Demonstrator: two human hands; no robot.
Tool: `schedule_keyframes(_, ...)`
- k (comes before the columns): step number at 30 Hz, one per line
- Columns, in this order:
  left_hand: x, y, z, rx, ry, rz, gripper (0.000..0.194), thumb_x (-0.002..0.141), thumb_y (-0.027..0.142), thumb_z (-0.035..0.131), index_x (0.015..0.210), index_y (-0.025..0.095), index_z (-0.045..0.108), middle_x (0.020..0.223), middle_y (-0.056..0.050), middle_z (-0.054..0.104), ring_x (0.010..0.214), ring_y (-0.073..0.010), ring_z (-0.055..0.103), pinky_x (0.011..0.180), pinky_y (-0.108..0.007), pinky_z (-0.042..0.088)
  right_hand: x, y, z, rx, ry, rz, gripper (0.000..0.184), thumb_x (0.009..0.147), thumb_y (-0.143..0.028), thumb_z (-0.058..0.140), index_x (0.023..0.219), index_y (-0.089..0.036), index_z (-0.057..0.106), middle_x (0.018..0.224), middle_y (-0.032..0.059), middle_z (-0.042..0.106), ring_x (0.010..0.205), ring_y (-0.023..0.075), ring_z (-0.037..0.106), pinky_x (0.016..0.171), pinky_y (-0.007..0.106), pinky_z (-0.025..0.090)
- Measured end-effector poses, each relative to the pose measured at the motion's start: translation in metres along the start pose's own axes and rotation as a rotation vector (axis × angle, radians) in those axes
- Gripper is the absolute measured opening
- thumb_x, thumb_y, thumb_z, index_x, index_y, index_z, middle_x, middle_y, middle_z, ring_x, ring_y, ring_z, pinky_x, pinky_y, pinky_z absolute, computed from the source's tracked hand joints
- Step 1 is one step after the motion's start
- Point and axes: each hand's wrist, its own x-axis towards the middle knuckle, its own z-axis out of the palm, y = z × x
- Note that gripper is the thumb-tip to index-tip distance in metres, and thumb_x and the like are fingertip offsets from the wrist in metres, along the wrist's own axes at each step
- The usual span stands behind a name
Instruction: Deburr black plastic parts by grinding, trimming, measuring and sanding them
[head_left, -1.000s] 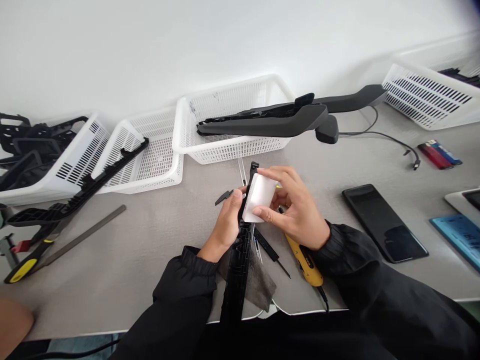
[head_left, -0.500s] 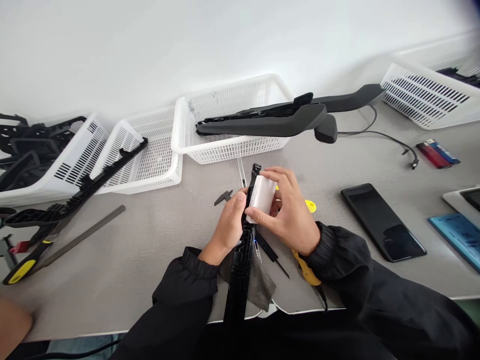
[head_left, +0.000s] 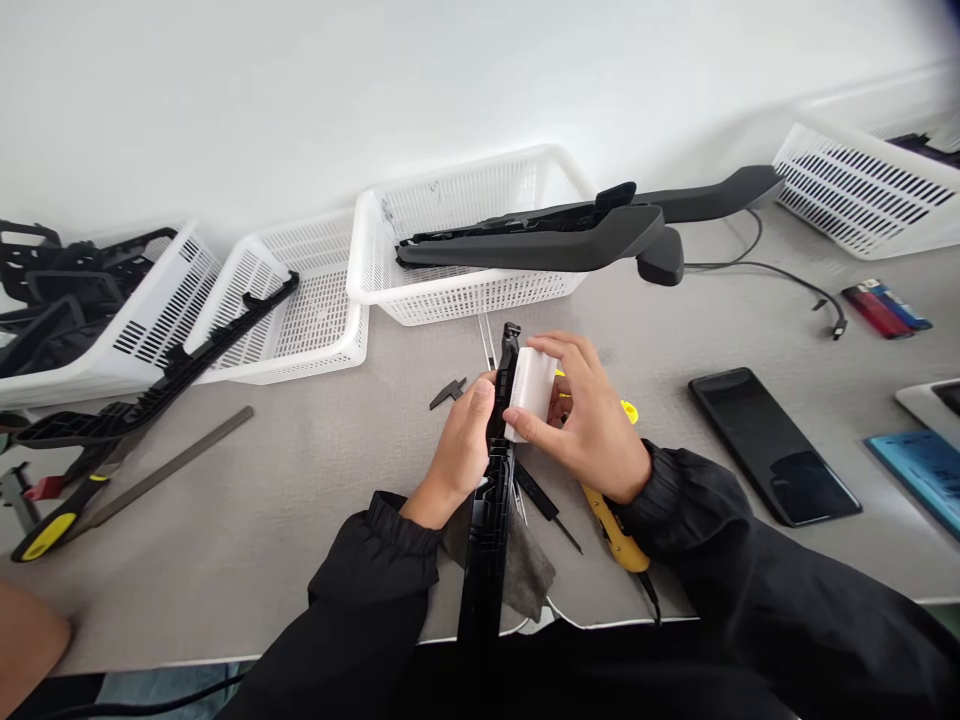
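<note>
A long black plastic trim strip [head_left: 489, 530] runs from my body up between my hands, its ribbed side showing. My left hand [head_left: 459, 445] is closed round its upper part, thumb on top. In my right hand [head_left: 589, 420] is a small white rectangular block [head_left: 532, 392], pinched between thumb and fingers. The block lies along the right side of the strip's upper end; whether they touch I cannot tell. Beneath the hands lie a grey cloth [head_left: 527, 570], a thin black screwdriver-like tool [head_left: 544, 500] and a yellow corded tool [head_left: 616, 535].
White baskets [head_left: 465, 310] line the wall, one with long dark trim parts [head_left: 540, 252] jutting over its rim. Leftward lie a file [head_left: 172, 465] and another black strip [head_left: 187, 375]. A phone [head_left: 772, 445] and lighters [head_left: 885, 308] are to the right. Someone's bare skin [head_left: 30, 625] shows lower left.
The white block and my right hand have shifted slightly right relative to the strip. The strip stands a little more upright. The whole view has drifted slightly.
</note>
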Motion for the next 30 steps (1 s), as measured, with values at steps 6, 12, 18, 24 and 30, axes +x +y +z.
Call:
schedule_keyframes(6,0.000,0.000,0.000,0.013,0.008,0.002,0.067,0.105,0.077,0.045,0.123,0.021,0.078,0.127,-0.010,0.079,0.126,-0.0331,0.068,0.109,-0.040,0.050,0.005,0.007,-0.003,-0.011,0.006,0.053,0.063,0.093,-0.047,0.080,0.148,-0.025,0.057,0.146,0.0172,0.059,0.116,0.0350,0.067,0.087,0.050,0.063)
schedule_keyframes(12,0.000,0.000,-0.001,0.030,-0.033,-0.009,0.061,0.111,0.069,0.040,0.120,0.021,0.075,0.119,-0.008,0.079,0.116,-0.0302,0.069,0.098,-0.037,0.051,0.005,0.009,-0.003,0.012,-0.047,0.096,0.064,0.093,-0.052,0.078,0.146,-0.023,0.057,0.135,0.0153,0.064,0.080,0.0237,0.068,0.073,0.046,0.062)
schedule_keyframes(18,-0.002,0.000,-0.003,0.061,-0.099,-0.020,0.059,0.110,0.070,0.042,0.123,0.020,0.071,0.114,-0.007,0.077,0.105,-0.0271,0.067,0.095,-0.036,0.051,0.006,0.009,-0.004,0.045,0.005,0.137,0.068,0.093,-0.061,0.078,0.144,-0.021,0.058,0.137,0.0166,0.064,0.081,0.0237,0.069,0.070,0.045,0.063)
schedule_keyframes(24,-0.002,0.000,-0.002,0.081,-0.081,-0.012,0.058,0.110,0.069,0.041,0.121,0.021,0.071,0.105,-0.007,0.074,0.099,-0.0263,0.065,0.091,-0.037,0.050,0.008,0.011,-0.006,0.048,-0.002,0.132,0.072,0.091,-0.068,0.079,0.142,-0.021,0.058,0.136,0.0168,0.065,0.087,0.0258,0.072,0.070,0.045,0.064)
schedule_keyframes(30,-0.002,-0.002,-0.002,0.085,-0.062,-0.023,0.060,0.108,0.073,0.042,0.111,0.020,0.070,0.099,-0.006,0.073,0.094,-0.0261,0.065,0.088,-0.037,0.051,0.006,0.009,-0.003,0.040,-0.018,0.147,0.071,0.090,-0.068,0.079,0.139,-0.020,0.058,0.131,0.0163,0.069,0.083,0.0249,0.071,0.071,0.045,0.064)
